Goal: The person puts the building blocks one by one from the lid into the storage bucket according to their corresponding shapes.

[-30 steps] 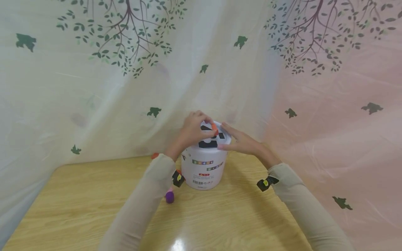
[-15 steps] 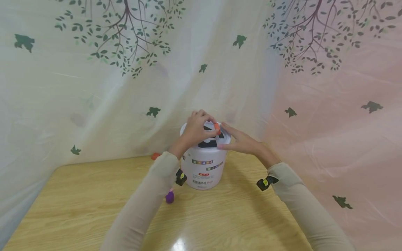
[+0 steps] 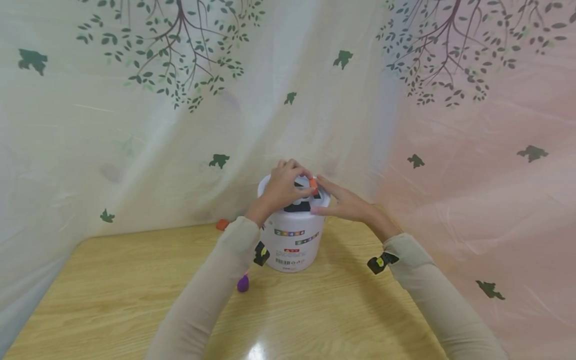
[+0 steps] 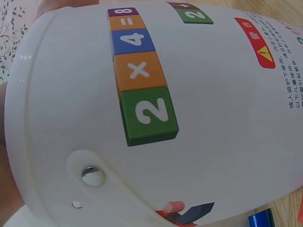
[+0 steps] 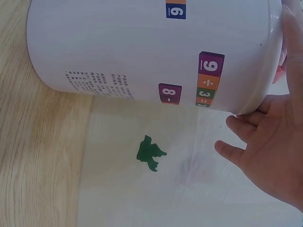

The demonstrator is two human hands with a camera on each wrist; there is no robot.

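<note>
A white bucket (image 3: 292, 242) stands upright on the table, printed with coloured number tiles. Dark shaped openings mark its white lid (image 3: 325, 199). Over the lid's right part, my left hand (image 3: 281, 187) pinches a small orange block (image 3: 313, 186) between thumb and fingers, right at one of the dark openings. My right hand (image 3: 346, 202) rests on the lid's right edge, thumb in front and fingers behind, fairly straight. The right wrist view shows the fingertips of that hand (image 5: 267, 146) at the bucket's rim. The left wrist view is mostly filled by the bucket's wall (image 4: 213, 123).
A purple piece (image 3: 243, 284) lies on the wooden table (image 3: 315, 320) in front of the bucket, partly behind the left sleeve. An orange-red piece (image 3: 222, 224) lies to the left. A blue block (image 4: 262, 218) shows beside the bucket. Printed curtains (image 3: 180, 140) hang close behind.
My left hand has slid slightly right across the lid with the orange block, which now stands more upright. The right hand stays at the lid's edge.
</note>
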